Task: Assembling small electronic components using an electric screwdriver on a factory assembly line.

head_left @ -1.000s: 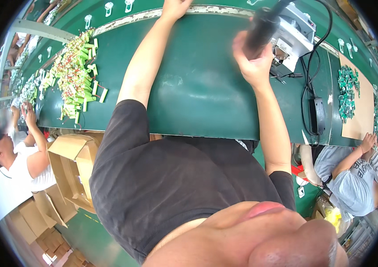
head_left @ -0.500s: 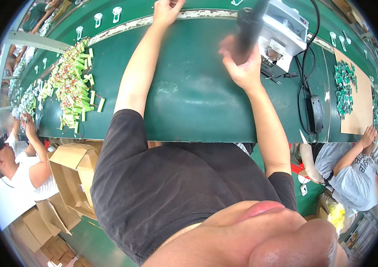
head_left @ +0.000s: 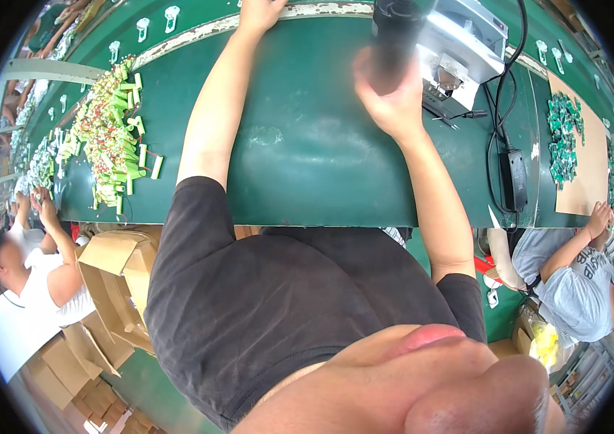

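Note:
My right hand is wrapped around the lower part of a black cylinder-shaped object, held upright above the green table; blur hides its exact kind. Right beside it stands a silver-grey machine with a metal part on its front. My left hand reaches to the far edge of the table, by the worn pale rail. The top of the picture cuts off its fingers, so what they hold, if anything, is hidden.
A heap of light-green wired cylinders lies at the left on the table. Black cables and a power adapter lie right of the machine. Green circuit boards sit on cardboard. Co-workers sit on both sides; an open carton stands below left.
The black object has swung from a rightward tilt to nearly upright in my right hand. My left hand has moved slightly left and farther out of the picture's top edge.

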A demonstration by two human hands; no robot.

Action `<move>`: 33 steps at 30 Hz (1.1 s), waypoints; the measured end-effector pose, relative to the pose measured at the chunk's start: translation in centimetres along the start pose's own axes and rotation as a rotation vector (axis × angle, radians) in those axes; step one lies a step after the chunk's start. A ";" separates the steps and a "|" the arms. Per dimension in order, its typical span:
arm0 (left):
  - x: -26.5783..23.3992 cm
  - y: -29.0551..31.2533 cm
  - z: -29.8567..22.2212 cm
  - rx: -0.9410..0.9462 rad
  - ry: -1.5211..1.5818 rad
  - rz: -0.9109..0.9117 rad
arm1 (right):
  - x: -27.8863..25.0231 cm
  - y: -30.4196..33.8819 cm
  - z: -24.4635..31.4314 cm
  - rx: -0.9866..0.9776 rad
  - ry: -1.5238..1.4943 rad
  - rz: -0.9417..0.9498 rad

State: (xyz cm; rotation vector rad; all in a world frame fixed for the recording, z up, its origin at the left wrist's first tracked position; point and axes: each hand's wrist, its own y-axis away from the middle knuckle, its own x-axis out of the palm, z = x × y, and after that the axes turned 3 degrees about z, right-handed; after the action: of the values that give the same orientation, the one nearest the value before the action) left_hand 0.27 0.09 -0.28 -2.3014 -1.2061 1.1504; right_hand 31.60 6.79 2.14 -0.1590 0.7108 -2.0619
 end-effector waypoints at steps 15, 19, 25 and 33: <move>-0.3 0.4 -0.2 -0.043 0.096 0.126 | -0.1 -0.5 0.0 0.038 -0.075 0.019; -0.2 0.2 -0.2 -0.044 0.168 0.137 | 0.1 -1.3 0.1 0.009 -0.036 0.011; -0.4 0.5 -0.7 -0.100 0.180 0.162 | -0.3 -1.0 -0.9 0.015 0.037 0.016; -0.7 0.2 -1.2 -0.067 -0.013 0.173 | 0.3 0.3 -1.5 0.091 -0.289 0.091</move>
State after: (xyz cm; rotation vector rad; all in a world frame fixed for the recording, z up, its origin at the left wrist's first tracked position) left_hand 1.06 -0.44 0.70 -2.4940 -1.0825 1.2009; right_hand 31.07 7.05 0.67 -0.3577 0.4384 -1.9285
